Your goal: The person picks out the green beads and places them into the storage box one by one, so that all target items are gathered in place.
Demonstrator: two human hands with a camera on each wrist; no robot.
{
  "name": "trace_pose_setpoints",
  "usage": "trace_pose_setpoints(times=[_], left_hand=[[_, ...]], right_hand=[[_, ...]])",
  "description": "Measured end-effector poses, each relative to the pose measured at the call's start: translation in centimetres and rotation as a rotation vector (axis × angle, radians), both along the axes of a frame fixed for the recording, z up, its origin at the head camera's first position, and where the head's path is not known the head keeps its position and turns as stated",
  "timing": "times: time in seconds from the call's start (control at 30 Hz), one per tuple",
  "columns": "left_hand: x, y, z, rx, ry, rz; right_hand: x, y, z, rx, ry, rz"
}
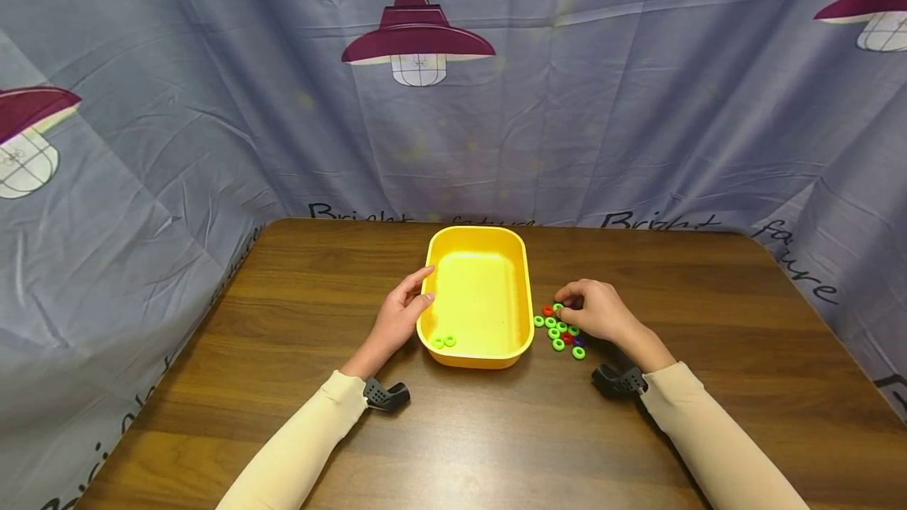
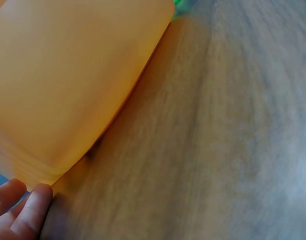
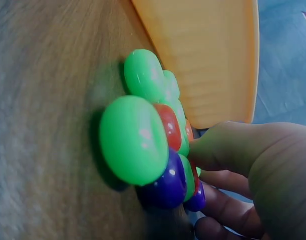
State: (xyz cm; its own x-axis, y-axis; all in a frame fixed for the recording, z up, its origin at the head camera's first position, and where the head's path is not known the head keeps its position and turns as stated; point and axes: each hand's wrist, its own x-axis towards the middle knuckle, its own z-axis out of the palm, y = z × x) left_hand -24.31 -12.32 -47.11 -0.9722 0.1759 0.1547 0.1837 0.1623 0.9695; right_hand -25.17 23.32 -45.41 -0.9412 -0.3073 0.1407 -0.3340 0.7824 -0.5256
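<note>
A yellow plastic bin stands on the table, two green ring-shaped beads lying in its near left corner. On the bin's left rim rest the spread thumb and fingers of my left hand; the left wrist view shows fingertips against its outside. Right of the bin, a loose cluster of green, red and dark purple ring-shaped beads lies on the wood. At its far side my right hand has thumb and index finger curled about a green bead. The right wrist view shows the thumb behind other beads.
The brown wooden table extends around the bin on all sides. A grey-blue curtain with printed lamps hangs behind the table's far edge. Each wrist carries a black camera mount, one on the left and one on the right.
</note>
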Motion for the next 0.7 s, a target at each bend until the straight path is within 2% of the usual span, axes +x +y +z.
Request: trace_pose_setpoints(times=[0.17,0.7], left_hand=[[0.05,-0.05,-0.03,0.011,0.005,-0.012],[0.08,0.0,0.02,0.003,0.011,-0.01]], right_hand=[[0.11,-0.09,-0.07,0.009,0.018,0.002],[0.14,-0.2,0.03,0.026,-0.025,-0.01]])
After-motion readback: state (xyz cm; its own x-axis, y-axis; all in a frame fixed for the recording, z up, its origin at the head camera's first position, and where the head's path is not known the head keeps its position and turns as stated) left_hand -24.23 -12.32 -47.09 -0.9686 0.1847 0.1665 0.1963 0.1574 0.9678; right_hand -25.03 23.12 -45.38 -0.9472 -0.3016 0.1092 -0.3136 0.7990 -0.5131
